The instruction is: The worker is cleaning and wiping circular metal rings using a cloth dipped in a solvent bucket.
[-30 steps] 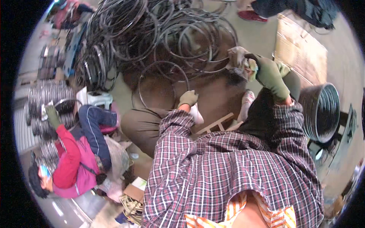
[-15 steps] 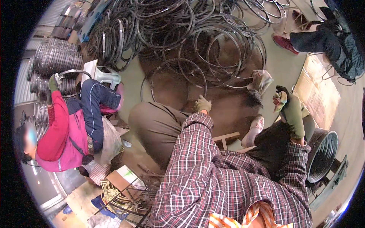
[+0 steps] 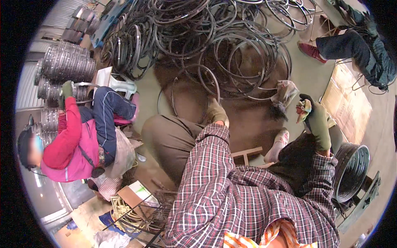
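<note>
My left hand (image 3: 217, 111), in a greenish work glove, is closed round the near right edge of a thin dark wheel rim (image 3: 216, 79). The rim stands tilted just beyond my left knee, and its lower part is partly hidden by the hand and knee. My right hand (image 3: 308, 109), also gloved, is raised above my right leg, its fingers closed on a crumpled, multicoloured cloth (image 3: 304, 110). Further rims lie loosely heaped beyond my left hand, some touching or overlapping the one it holds.
Dark rims (image 3: 182, 29) form a large heap ahead. A co-worker (image 3: 70, 149) sits at left holding a rim by stacked rims (image 3: 68, 66). At right are flattened cardboard (image 3: 347, 95), a rim stack (image 3: 351, 173) and another person's leg (image 3: 343, 45). A wire rack (image 3: 153, 215) stands lower left.
My left hand has moved from lying at the rim's edge to gripping it, and the rim has tipped more upright. My right hand with the cloth has barely moved.
</note>
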Available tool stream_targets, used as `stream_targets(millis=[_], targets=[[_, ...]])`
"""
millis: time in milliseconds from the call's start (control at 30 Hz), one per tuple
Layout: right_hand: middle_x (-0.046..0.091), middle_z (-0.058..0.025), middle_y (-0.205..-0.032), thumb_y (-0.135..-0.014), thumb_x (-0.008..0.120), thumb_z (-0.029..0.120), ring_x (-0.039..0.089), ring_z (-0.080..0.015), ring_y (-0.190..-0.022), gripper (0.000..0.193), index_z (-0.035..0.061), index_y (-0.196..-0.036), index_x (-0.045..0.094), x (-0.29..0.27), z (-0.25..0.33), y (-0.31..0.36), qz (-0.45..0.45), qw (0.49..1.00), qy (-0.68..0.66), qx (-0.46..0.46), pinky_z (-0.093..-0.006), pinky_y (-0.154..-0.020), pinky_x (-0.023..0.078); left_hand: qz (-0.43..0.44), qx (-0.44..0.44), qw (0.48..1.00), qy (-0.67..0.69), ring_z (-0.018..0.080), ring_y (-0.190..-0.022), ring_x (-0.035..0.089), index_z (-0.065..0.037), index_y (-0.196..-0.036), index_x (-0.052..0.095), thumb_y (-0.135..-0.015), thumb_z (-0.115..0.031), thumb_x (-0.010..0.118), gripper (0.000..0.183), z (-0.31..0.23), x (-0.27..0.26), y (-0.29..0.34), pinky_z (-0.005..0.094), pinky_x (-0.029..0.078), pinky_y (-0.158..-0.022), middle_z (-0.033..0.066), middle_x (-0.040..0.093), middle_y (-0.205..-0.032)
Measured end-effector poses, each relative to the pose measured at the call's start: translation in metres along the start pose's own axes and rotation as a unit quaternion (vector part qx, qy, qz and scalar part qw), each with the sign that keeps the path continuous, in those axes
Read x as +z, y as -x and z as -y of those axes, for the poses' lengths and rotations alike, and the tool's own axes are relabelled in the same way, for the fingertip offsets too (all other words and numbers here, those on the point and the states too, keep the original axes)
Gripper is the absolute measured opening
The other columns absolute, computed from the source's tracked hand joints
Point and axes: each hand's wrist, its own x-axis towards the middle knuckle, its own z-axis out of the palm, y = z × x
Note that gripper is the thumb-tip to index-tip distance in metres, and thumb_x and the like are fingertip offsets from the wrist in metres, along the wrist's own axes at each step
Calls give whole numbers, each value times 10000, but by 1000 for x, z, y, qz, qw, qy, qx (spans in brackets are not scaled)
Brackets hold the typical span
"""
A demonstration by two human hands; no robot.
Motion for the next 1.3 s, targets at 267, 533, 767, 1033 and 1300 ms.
stream_targets(millis=[267,533,767,1033,1300], targets=[[704,-149,-954,-798,622,44,673,-245,-842,410,69,-1207,607,-1,15,-11,8,993,117,-29,-340,-768,502,-322,124,925,158,384,-832,664,-39,-1068,585,-944,-242,552,239,-12,-131,-87,488,504,-649,221,653,-894],[681,-213,-901,-783,637,145,660,-380,-878,235,62,-1002,653,1,-18,-26,-1,982,185,-47,-432,-757,505,-165,84,906,380,199,-535,606,-61,-868,727,-944,-434,524,432,-17,-307,-96,390,454,-487,72,651,-637],[694,-170,-1007,-808,630,84,675,-301,-899,392,70,-1199,617,0,-34,-19,-97,979,121,-134,-375,-799,503,51,211,787,577,101,-416,465,-84,-892,710,-906,-480,630,404,-36,-326,-38,254,355,-364,-11,516,-541],[620,-36,-952,-969,549,148,613,-117,-832,230,24,-1162,569,-56,-53,-29,-186,857,-464,-124,-276,-711,516,122,323,749,566,58,-447,446,-18,-928,693,-908,-501,623,488,-109,-340,17,207,310,-391,-23,514,-590],[632,-134,-1115,-901,579,157,646,-248,-982,372,2,-1235,527,-65,99,-30,-203,870,-388,-226,-359,-816,530,180,369,788,459,25,-529,453,-61,-898,671,-979,-483,515,457,-169,-312,51,194,330,-466,-60,534,-640]])
